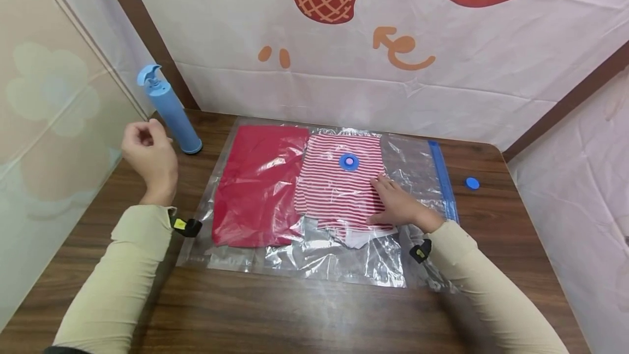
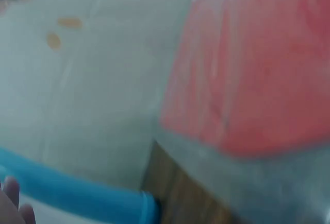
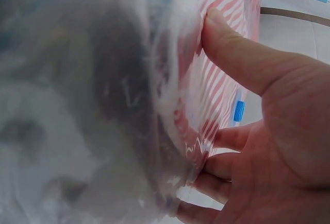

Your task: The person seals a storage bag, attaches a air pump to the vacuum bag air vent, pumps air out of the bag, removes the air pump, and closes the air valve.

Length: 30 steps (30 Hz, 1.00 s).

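A clear plastic storage bag (image 1: 221, 258) lies flat on the wooden table, holding a folded red cloth (image 1: 260, 184) and a red-and-white striped cloth (image 1: 339, 195). Over the stripes sits a round blue valve (image 1: 349, 162). My right hand (image 1: 400, 204) rests spread on the bag's right part, fingertips touching the film above the striped cloth (image 3: 211, 80). Beside a blue hand pump (image 1: 176, 116), my left hand (image 1: 151, 154) is raised with loosely bent fingers and nothing seen in it. The pump (image 2: 77, 190) stands behind those fingertips in the left wrist view.
A small blue cap (image 1: 472, 183) lies on the table (image 1: 501, 266) to the right of the bag's blue zip strip (image 1: 444, 182). Printed fabric walls (image 1: 334, 92) close in the table at the back and both sides.
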### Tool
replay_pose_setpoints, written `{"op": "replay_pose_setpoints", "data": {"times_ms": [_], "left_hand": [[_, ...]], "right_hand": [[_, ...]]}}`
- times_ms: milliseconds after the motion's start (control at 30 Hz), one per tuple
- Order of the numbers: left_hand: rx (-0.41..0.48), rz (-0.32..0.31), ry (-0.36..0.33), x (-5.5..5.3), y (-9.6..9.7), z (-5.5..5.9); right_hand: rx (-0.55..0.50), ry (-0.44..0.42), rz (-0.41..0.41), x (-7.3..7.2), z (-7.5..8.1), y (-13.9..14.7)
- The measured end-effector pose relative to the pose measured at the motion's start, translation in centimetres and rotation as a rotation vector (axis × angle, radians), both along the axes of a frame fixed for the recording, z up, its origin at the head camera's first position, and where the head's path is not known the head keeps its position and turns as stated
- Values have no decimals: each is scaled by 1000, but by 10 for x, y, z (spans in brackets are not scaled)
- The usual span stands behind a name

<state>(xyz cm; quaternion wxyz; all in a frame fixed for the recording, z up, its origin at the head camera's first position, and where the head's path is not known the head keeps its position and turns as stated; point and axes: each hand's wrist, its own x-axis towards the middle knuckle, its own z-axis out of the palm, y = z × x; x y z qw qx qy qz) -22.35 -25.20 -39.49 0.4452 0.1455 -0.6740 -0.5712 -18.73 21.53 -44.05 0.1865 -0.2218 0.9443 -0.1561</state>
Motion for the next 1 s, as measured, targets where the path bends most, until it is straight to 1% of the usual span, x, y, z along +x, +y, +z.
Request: {"op": "replay_pose_setpoints", "data": {"times_ms": [33, 100, 267, 300, 367, 433, 500, 567, 600, 667, 700, 800, 900, 1000], "left_hand": [[13, -10, -9, -2, -5, 0], [15, -57, -48, -8, -18, -5], [6, -245, -184, -32, -50, -25], [-1, -278, -212, -37, -55, -27], [1, -332, -242, -46, -61, -31], [-8, -364, -280, -53, -63, -31], [-14, -375, -323, -58, -62, -28], [1, -390, -341, -60, -58, -24], [7, -396, -352, -60, -55, -20], [19, -402, -351, -58, -49, -12], [22, -401, -342, -60, -48, -12], [-10, -381, -334, -65, -48, -15], [-69, -344, -357, -75, -54, -26], [-116, -323, -378, -78, -54, -29]], "right_hand": [[2, 1, -2, 0, 0, 0], [3, 2, -2, 0, 0, 1], [0, -3, -3, -1, -1, 1], [-1, -5, -6, -1, -1, 2], [-4, -6, -9, -1, -1, 2], [-12, -7, -9, -1, -1, 3], [-18, -5, -6, -2, -1, 3], [-21, -3, -5, -2, -1, 3], [-22, -5, -5, -2, -1, 3], [-24, -6, -6, -2, -1, 3], [-26, -7, -8, -2, -1, 3], [-31, -9, -10, -1, -1, 2], [-34, -12, -16, 0, 0, 2], [-36, -15, -24, 0, 0, 2]]}}
